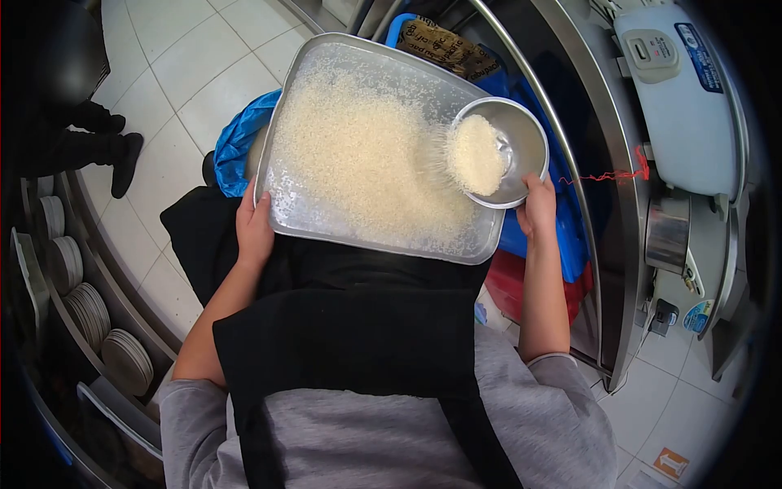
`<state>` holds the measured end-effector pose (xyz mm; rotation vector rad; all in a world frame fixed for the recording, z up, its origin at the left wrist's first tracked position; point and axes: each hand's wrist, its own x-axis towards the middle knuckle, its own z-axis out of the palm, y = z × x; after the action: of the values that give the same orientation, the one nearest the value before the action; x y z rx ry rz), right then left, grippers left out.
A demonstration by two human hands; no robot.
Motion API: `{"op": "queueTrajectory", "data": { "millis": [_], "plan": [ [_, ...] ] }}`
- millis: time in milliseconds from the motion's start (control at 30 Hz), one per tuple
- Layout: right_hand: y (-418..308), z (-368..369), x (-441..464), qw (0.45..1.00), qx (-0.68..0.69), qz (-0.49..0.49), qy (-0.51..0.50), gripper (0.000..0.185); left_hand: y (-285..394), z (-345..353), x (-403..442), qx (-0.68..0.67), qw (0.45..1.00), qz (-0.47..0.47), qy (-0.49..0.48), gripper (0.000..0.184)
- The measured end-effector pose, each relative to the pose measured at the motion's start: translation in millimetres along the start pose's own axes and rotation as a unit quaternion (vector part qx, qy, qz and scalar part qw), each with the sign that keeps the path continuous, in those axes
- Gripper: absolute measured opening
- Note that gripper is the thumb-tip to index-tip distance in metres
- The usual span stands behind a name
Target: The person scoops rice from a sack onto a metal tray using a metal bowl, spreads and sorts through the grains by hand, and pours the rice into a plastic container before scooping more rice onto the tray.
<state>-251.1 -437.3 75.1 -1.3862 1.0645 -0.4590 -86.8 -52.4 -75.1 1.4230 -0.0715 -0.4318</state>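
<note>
Our left hand [256, 228] clamps the aluminium tray [334, 50] | our right hand [538, 208] clamps the tilted metal bowl [528, 147] | we may spill rice [358, 151] if the tray tips.

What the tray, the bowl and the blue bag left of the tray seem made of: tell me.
Tray: metal, perhaps aluminium, with a dull, cloudy grey sheen. Bowl: metal, likely stainless steel, smoother, showing bright reflections inside. Blue bag: probably thin plastic, judging by its shiny creases.

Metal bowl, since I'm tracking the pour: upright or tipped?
Tipped: the metal bowl leans over the tray, with rice streaming out past the bowl's rim.
</note>
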Motion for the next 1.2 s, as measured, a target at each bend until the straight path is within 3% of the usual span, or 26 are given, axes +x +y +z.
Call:
{"op": "queueTrajectory", "data": {
  "millis": [133,200,333,367,500,600,667,833,900,933,1000,1067,1133,1200],
  "plan": [
    [-2,5,-5,0.996,0.078,0.026,0.018,0.038,-1,-2,-1,0.016,1.0,0.006,0.004,0.041],
    [-5,4,-3,0.998,-0.047,-0.032,0.005,0.037,0,-2,-1,0.003,1.0,0.002,-0.002,0.041],
    [-2,6,-4,0.997,0.072,0.006,0.036,0.036,2,0,-1,0.004,1.0,0.001,0.002,0.042],
    [-3,5,-4,0.998,0.028,-0.047,0.009,0.036,1,-2,-2,0.005,1.0,0.0,0.003,0.042],
    [-4,2,-1,0.999,-0.036,-0.007,0.006,0.036,-1,0,1,0.003,1.0,-0.004,0.004,0.042],
    [-6,7,-5,0.998,0.057,0.001,0.028,0.036,-2,-3,-1,0.008,1.0,-0.001,0.008,0.042],
    [-8,5,-4,0.997,-0.064,-0.028,0.019,0.036,-3,-1,1,0.02,1.0,0.007,0.004,0.042],
    [0,1,1,0.997,0.073,0.004,0.013,0.034,-2,-1,0,0.005,1.0,0.01,0.005,0.042],
    [0,-5,5,0.996,-0.082,-0.025,0.016,0.035,-2,-2,0,-0.002,1.0,0.005,0.001,0.041],
    [-1,-6,5,0.996,-0.082,-0.026,0.016,0.035,-2,-1,0,-0.01,1.0,0.0,0.001,0.041],
    [0,-3,1,0.993,0.093,0.063,0.022,0.035,-2,-1,1,0.0,1.0,0.005,0.005,0.041],
    [-5,2,-3,0.996,0.079,0.025,0.016,0.036,-3,-3,-1,0.013,1.0,0.007,0.007,0.041],
    [-7,1,-3,0.999,-0.027,-0.028,0.006,0.036,-3,-2,1,-0.003,1.0,0.008,0.002,0.041],
    [-5,-1,0,1.0,-0.023,-0.007,0.018,0.036,-3,0,1,-0.013,1.0,0.006,-0.002,0.041]
  ]
}}
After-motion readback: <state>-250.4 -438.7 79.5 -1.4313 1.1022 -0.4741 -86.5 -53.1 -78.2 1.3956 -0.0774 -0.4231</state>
